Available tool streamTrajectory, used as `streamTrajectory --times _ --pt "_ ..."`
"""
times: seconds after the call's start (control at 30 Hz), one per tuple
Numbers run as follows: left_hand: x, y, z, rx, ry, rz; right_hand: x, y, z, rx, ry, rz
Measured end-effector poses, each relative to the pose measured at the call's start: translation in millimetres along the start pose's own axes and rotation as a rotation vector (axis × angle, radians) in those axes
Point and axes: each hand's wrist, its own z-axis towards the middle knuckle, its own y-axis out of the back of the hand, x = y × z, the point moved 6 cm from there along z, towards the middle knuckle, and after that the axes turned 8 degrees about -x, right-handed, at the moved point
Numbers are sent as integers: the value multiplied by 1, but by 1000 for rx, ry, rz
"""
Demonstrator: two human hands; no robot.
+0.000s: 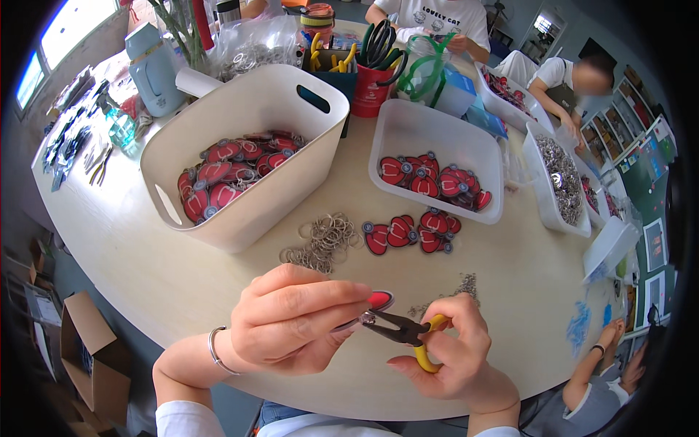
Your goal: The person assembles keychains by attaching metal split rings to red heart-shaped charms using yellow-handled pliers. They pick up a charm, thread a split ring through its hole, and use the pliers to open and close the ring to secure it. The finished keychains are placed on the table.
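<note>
My left hand (295,320) pinches a flat red charm (380,299) with a pale edge, mostly covered by my fingers. In my right hand (459,349) is a pair of pliers (402,329) with yellow handles and dark jaws. The jaw tips meet a small metal ring at the charm's edge; how firmly they grip it I cannot tell. Just beyond my hands lie a heap of silver key rings (328,240), several loose red charms (415,231) and a scatter of tiny jump rings (466,288).
A deep white bin (269,211) and a translucent tub (437,204) hold more red charms. Behind them stand a red cup of scissors (371,95) and a blue thermos (154,73). A long tray of metal parts (557,175) sits at the right. Other people work around the table.
</note>
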Motion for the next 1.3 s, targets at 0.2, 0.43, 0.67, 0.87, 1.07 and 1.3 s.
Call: streamTrajectory --times 0.2,0.43,0.67,0.87,1.07,1.3 --pt "-2 -1 -2 43 -14 24 2 0 -1 -19 20 2" --pt "-9 1 -1 86 -57 121 12 -6 -8 -70 67 -112" --pt "-11 1 -2 94 -80 132 16 -8 -12 -145 84 -144" --pt "-11 1 -2 84 -80 133 18 -8 -13 -162 130 -180" --pt "-10 1 -1 117 -60 124 17 -8 -13 -156 228 -207" --pt "-10 -2 1 104 -43 126 11 -7 -12 -88 251 -248"
